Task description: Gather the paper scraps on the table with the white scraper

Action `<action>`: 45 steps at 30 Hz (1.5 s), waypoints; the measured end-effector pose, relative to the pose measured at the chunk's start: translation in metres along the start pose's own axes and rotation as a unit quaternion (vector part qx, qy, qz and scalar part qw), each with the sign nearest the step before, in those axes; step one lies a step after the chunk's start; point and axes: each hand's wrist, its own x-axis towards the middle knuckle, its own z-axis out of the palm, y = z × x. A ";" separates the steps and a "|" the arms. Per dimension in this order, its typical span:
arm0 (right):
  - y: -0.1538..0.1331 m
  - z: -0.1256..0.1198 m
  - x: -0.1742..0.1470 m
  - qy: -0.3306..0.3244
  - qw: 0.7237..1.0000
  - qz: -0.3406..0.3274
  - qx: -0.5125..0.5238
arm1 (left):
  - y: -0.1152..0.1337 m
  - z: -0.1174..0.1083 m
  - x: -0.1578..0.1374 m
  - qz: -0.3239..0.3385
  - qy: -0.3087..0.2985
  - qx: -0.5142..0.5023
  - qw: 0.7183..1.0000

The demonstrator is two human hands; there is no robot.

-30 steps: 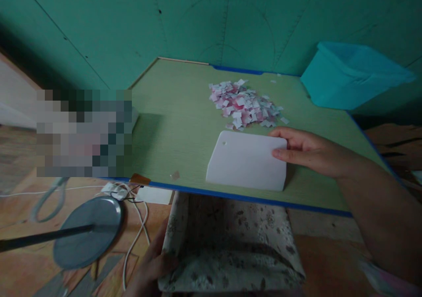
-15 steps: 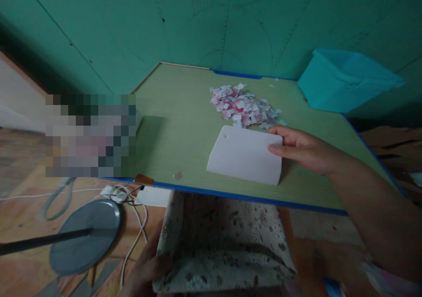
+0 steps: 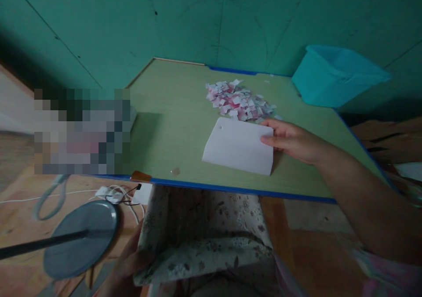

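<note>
My right hand (image 3: 286, 139) pinches the right edge of a stiff white card (image 3: 238, 146), thumb on top and fingers behind. The card has a small hole near one corner and stands tilted on the table, just in front of a pile of small pink and white paper pieces (image 3: 239, 101). Under the table's front edge is an open floral fabric bin (image 3: 211, 255), its inside dark. My left hand (image 3: 130, 266), low and dim, is closed around the bin's left side; its fingers are partly hidden.
A turquoise bin (image 3: 329, 79) stands at the right back of the pale green table (image 3: 171, 139), by the green wall. A blurred-out object (image 3: 85, 132) sits at the left. On the floor are a round grey stand base (image 3: 82, 240) and white cables (image 3: 114, 195).
The fabric bin has shifted left along the table edge with my left hand. My view has moved slightly; the card, still in my right hand, stays in front of the paper pile.
</note>
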 end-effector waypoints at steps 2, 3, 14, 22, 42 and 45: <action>-0.001 0.002 0.001 0.005 1.000 0.003 0.002 | 0.001 0.000 -0.002 -0.003 0.017 -0.012 1.000; -0.001 0.003 0.001 0.006 1.000 0.004 0.000 | 0.001 0.000 -0.003 -0.005 0.023 -0.014 1.000; -0.006 0.014 0.002 0.014 0.999 -0.006 -0.041 | -0.002 -0.002 0.017 0.032 0.009 -0.036 0.999; -0.020 0.041 0.020 -0.007 0.988 -0.044 -0.148 | 0.000 -0.011 0.022 0.058 0.003 -0.038 0.998; -0.018 0.056 0.020 -0.028 0.968 -0.111 -0.222 | 0.026 -0.007 0.004 0.050 0.008 -0.002 0.999; -0.018 0.057 0.020 -0.025 0.966 -0.119 -0.227 | 0.028 -0.004 0.002 0.044 0.008 -0.002 0.999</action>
